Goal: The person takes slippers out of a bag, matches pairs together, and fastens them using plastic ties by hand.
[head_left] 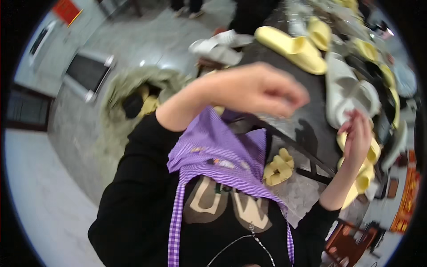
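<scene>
My left hand [271, 91] is raised over the dark tabletop [262, 58], smeared by motion. Its fingers look loosely curled, and no object shows in them. Just beyond it lies a pale yellow slipper [291, 49], with a second yellow slipper [319, 33] behind. Farther right, my right hand [357, 135] is open, fingers stretched out with nothing in them. It hovers beside a pair of light grey slippers [344, 89]; whether it touches them I cannot tell. More yellow slippers [362, 178] lie beneath and beside that wrist.
Grey slippers [220, 48] are stacked at the table's far left. Below the table edge sits a yellow cross-strap slipper [279, 168]. An open greenish sack [115, 89] with dark and yellow items stands on the floor at left. Clear plastic bags [298, 18] lie at the back.
</scene>
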`<state>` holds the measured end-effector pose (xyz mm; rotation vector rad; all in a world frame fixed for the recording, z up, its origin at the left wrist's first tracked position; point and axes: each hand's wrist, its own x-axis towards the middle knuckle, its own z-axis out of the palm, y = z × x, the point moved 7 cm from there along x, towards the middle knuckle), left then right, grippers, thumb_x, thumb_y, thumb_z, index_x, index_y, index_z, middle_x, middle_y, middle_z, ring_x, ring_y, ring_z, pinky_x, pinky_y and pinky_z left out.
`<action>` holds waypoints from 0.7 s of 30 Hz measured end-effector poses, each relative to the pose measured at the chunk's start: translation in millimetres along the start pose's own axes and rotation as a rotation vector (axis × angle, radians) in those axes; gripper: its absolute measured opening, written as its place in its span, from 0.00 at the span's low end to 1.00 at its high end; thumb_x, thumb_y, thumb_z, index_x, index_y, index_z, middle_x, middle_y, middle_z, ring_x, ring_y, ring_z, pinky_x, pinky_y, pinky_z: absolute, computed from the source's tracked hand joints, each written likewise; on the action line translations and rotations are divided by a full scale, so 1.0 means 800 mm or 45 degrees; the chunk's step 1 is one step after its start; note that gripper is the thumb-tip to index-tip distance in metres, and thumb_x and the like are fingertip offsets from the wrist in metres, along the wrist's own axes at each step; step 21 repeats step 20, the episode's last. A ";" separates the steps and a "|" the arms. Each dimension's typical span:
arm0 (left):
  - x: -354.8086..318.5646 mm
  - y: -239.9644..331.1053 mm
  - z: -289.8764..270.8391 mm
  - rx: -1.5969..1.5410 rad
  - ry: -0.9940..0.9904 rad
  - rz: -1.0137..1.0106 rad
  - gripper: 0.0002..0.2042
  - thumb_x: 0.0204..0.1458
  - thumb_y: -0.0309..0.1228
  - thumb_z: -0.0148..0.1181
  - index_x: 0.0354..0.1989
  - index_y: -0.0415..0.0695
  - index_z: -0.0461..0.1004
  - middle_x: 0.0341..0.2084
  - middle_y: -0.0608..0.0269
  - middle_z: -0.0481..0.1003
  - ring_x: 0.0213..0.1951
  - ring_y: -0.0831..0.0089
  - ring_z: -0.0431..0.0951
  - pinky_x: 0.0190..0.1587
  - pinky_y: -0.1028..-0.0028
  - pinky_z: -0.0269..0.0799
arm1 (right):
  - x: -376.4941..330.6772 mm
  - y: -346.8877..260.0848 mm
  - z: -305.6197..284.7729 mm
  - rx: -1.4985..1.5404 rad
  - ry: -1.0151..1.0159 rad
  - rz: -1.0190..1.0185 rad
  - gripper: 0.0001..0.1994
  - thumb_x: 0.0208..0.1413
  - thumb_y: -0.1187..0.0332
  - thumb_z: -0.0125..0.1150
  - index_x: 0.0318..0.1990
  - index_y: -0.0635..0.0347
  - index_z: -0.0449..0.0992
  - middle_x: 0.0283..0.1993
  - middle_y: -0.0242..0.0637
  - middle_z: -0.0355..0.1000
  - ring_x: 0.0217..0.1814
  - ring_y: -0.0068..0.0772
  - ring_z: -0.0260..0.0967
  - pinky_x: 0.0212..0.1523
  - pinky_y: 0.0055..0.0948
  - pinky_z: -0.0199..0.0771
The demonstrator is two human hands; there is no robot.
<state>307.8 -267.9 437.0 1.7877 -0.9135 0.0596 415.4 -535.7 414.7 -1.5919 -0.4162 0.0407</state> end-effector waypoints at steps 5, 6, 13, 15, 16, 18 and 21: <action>-0.340 -0.206 0.058 0.080 0.879 -1.079 0.16 0.48 0.31 0.52 0.43 0.35 0.70 0.33 0.51 0.75 0.35 0.67 0.76 0.39 0.71 0.70 | -0.111 0.064 0.196 -0.122 -0.774 0.369 0.11 0.47 0.80 0.46 0.40 0.70 0.70 0.35 0.43 0.72 0.28 0.23 0.67 0.32 0.19 0.68; -0.425 -0.230 0.071 0.170 0.958 -1.374 0.14 0.47 0.30 0.51 0.40 0.35 0.72 0.33 0.48 0.75 0.36 0.64 0.77 0.39 0.70 0.71 | -0.118 0.074 0.221 -0.114 -0.814 0.389 0.11 0.47 0.80 0.46 0.40 0.70 0.70 0.35 0.43 0.72 0.28 0.23 0.67 0.32 0.19 0.68; -0.656 -0.244 0.010 0.642 1.559 -1.705 0.17 0.45 0.32 0.57 0.41 0.33 0.71 0.30 0.49 0.76 0.33 0.66 0.76 0.37 0.72 0.71 | -0.138 0.129 0.368 0.114 -1.056 0.586 0.09 0.52 0.81 0.48 0.41 0.69 0.71 0.36 0.37 0.72 0.32 0.21 0.69 0.35 0.18 0.70; -0.664 -0.286 -0.010 0.764 1.428 -1.790 0.23 0.42 0.35 0.59 0.46 0.35 0.68 0.35 0.45 0.74 0.38 0.61 0.75 0.42 0.68 0.69 | -0.149 0.138 0.396 0.142 -1.076 0.675 0.10 0.52 0.80 0.47 0.41 0.68 0.71 0.36 0.39 0.72 0.31 0.22 0.69 0.34 0.19 0.70; -0.662 -0.310 -0.018 0.846 1.304 -1.834 0.27 0.41 0.37 0.61 0.49 0.35 0.67 0.38 0.43 0.73 0.42 0.59 0.74 0.45 0.67 0.68 | -0.152 0.142 0.405 0.158 -1.075 0.718 0.10 0.53 0.79 0.46 0.41 0.68 0.71 0.36 0.40 0.72 0.30 0.22 0.69 0.34 0.19 0.70; -0.664 -0.358 -0.023 0.743 1.318 -1.941 0.28 0.41 0.37 0.60 0.51 0.37 0.65 0.41 0.43 0.72 0.45 0.60 0.72 0.48 0.67 0.66 | -0.157 0.153 0.412 0.107 -1.073 0.733 0.10 0.53 0.79 0.46 0.41 0.67 0.71 0.37 0.39 0.72 0.30 0.22 0.68 0.34 0.19 0.70; -0.666 -0.397 -0.023 0.569 1.330 -2.164 0.31 0.41 0.38 0.60 0.56 0.39 0.62 0.48 0.43 0.68 0.52 0.62 0.68 0.55 0.67 0.60 | -0.160 0.162 0.414 0.041 -1.080 0.753 0.10 0.54 0.78 0.47 0.42 0.66 0.71 0.37 0.39 0.73 0.30 0.23 0.68 0.34 0.20 0.70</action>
